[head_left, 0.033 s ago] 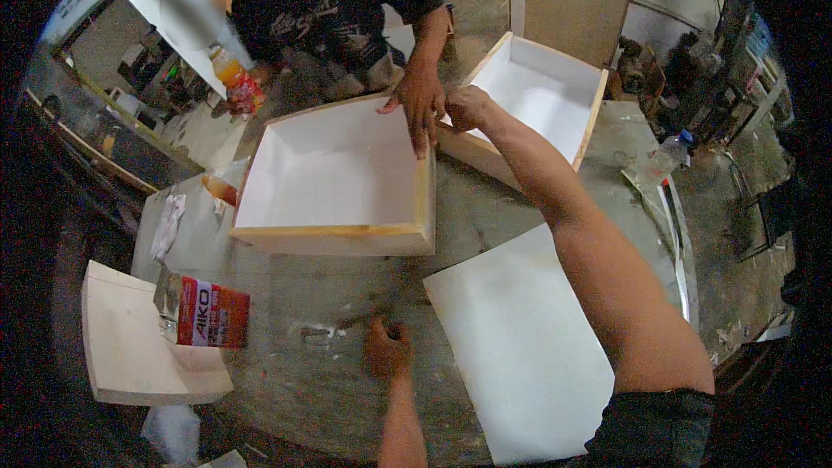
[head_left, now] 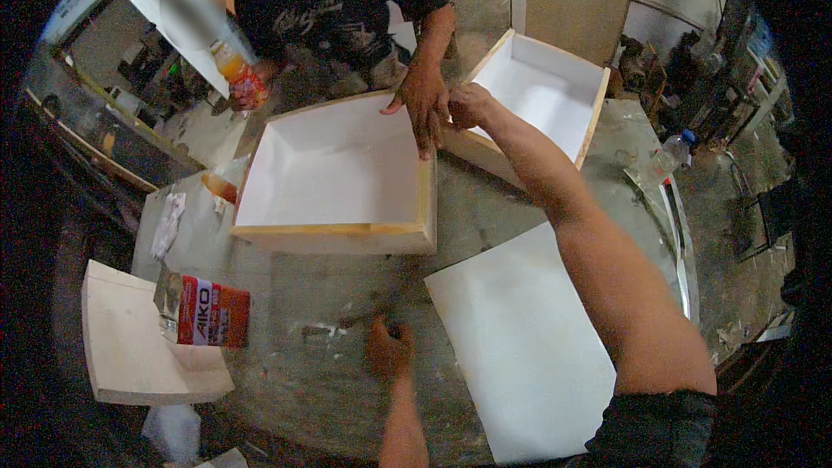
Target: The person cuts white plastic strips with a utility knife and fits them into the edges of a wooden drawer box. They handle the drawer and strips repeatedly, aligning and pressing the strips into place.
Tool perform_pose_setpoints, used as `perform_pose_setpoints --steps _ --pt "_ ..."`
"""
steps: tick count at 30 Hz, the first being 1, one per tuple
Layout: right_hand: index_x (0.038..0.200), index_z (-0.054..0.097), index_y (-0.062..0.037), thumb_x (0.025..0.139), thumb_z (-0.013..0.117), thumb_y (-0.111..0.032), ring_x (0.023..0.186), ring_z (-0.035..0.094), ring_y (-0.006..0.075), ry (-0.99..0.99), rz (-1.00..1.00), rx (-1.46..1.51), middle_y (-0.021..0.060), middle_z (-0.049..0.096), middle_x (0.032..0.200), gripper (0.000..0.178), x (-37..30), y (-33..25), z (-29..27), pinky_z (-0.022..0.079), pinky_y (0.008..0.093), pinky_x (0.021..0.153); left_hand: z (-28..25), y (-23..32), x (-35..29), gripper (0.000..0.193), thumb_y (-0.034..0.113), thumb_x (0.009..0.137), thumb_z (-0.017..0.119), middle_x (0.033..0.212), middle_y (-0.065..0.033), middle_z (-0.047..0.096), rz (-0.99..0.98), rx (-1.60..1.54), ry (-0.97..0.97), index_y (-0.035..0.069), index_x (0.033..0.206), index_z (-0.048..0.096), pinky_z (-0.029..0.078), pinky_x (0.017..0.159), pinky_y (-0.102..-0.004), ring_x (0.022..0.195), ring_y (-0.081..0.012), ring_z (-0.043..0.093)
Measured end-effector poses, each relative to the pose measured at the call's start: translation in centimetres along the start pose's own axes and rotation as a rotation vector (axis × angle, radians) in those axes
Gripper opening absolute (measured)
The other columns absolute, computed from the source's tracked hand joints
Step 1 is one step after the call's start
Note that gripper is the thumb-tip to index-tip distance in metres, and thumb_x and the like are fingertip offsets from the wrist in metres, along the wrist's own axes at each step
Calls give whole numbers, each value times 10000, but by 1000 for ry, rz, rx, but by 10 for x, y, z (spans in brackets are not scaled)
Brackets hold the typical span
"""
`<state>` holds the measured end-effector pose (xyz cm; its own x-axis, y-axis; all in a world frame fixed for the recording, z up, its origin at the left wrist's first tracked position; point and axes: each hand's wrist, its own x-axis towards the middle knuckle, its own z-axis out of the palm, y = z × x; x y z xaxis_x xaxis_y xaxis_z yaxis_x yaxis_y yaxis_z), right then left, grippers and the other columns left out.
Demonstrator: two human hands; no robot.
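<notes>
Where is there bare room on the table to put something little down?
The table has a bare patch, with pale smears, between the left box, red tin, white sheet and left hand. Another lies between the right forearm, right box and clear bottle. It's crowded where the right hand and co-worker's hand come close between the boxes.

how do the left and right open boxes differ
The left box is nearer the camera; the right box is farther back. The left box's front edge runs nearly straight across the view, while the right box sits at a slant. A co-worker's hand lies over the left box's right wall, whereas the person's right hand is at the right box's left side. Both have white insides and open tops.
</notes>
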<state>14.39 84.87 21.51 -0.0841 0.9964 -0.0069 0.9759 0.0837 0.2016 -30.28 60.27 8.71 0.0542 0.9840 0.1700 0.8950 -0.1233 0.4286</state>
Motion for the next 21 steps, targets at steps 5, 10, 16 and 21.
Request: perform_pose_setpoints --steps 5,10,16,21 --pt "1138 686 -159 754 750 -288 1021 691 324 -179 202 296 130 719 1125 410 5 3 -4 564 455 857 -8 15 7 478 370 818 674 1053 -193 690 -163 67 -137 71 1189 637 520 836 -505 942 -381 660" --pt "1186 683 -153 760 726 -291 1003 695 336 -31 141 320 153 723 1091 450 -5 3 -13 569 462 847 -3 13 7 500 415 820 665 1055 -177 697 -80 118 -41 76 1186 644 532 810 -510 947 -377 668" --pt "1464 480 -234 802 591 -162 909 684 389 -43 324 324 195 714 985 675 -40 41 -8 566 503 790 11 1 5 479 406 815 663 1018 -179 707 -82 122 34 92 1178 653 532 826 -509 927 -384 676" --pt "1518 387 -249 819 606 -158 883 675 395 28 319 359 197 696 971 738 -152 31 -3 557 516 788 24 -5 6 450 390 815 667 939 -163 721 -48 -198 -83 106 1164 657 535 803 -513 869 -382 685"
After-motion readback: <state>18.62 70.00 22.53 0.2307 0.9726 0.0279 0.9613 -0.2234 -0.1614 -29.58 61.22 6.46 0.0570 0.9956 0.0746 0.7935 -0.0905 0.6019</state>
